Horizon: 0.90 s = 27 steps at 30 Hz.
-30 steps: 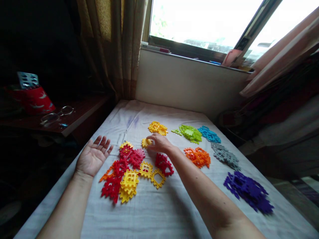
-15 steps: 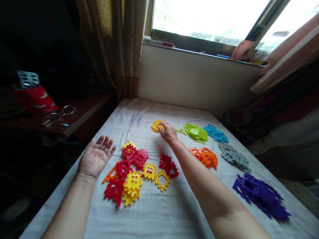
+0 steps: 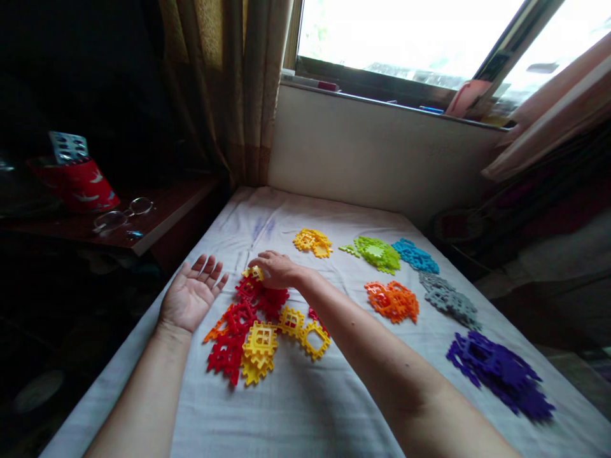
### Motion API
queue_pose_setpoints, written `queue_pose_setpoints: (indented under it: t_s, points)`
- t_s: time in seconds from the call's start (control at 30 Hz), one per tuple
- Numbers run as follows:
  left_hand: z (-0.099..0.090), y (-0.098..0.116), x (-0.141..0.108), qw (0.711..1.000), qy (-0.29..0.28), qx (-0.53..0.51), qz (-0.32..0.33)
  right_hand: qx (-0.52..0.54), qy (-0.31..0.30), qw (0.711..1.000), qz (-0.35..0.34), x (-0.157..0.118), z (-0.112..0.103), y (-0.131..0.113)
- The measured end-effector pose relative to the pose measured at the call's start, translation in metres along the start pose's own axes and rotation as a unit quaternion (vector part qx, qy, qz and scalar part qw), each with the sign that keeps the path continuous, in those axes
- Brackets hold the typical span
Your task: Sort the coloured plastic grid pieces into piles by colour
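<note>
R hand, just back from yellow pile, is now at yellow pc on far edge of mixed pile, leaving the former untouched; can't tell if gripping. L hand palm up, fingers apart, w/ nothing held.

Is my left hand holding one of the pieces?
No, your left hand is open, palm up, with nothing in it.

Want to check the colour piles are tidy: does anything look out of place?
Yes, an orange piece lies beside red pieces near the left hand, apart from the orange pile. Purplish marks on the sheet, toward the wall, may be stains.
</note>
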<state>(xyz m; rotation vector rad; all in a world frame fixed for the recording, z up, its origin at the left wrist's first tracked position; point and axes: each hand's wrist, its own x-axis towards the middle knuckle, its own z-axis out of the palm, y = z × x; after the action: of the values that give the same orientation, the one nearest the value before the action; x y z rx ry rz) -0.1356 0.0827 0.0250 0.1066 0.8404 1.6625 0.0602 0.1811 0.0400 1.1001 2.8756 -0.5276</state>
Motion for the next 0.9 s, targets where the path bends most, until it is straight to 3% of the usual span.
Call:
queue_pose_setpoints:
  t_s: [0.1,0.23,0.33,0.43,0.53,0.67,0.8,0.9]
  points:
    - [0.002,0.000,-0.001,1.000,0.005,-0.001,-0.001,0.023,0.067,0.997,0.019,-0.004,0.002,0.004]
    - [0.002,-0.001,-0.002,1.000,0.006,0.002,0.002,0.109,0.144,0.975,0.126,-0.013,0.010,0.017]
    - [0.001,-0.001,0.000,1.000,0.001,0.008,0.005,0.222,0.182,0.936,0.203,-0.020,0.011,0.036]
    - [-0.002,-0.001,0.002,1.000,-0.002,0.014,0.006,0.329,0.207,0.878,0.279,-0.025,0.000,0.058]
    - [-0.005,0.000,0.004,1.000,-0.012,0.018,0.007,0.367,0.262,0.831,0.325,-0.028,-0.018,0.080]
    - [-0.005,0.000,0.006,1.000,-0.014,0.015,0.007,0.373,0.316,0.789,0.373,-0.038,-0.036,0.103]
    - [-0.002,-0.001,0.003,1.000,-0.002,0.016,0.009,0.369,0.326,0.781,0.384,-0.060,-0.026,0.104]
    - [0.000,-0.002,0.001,1.000,0.002,0.022,0.015,0.355,0.299,0.816,0.345,-0.087,-0.006,0.087]
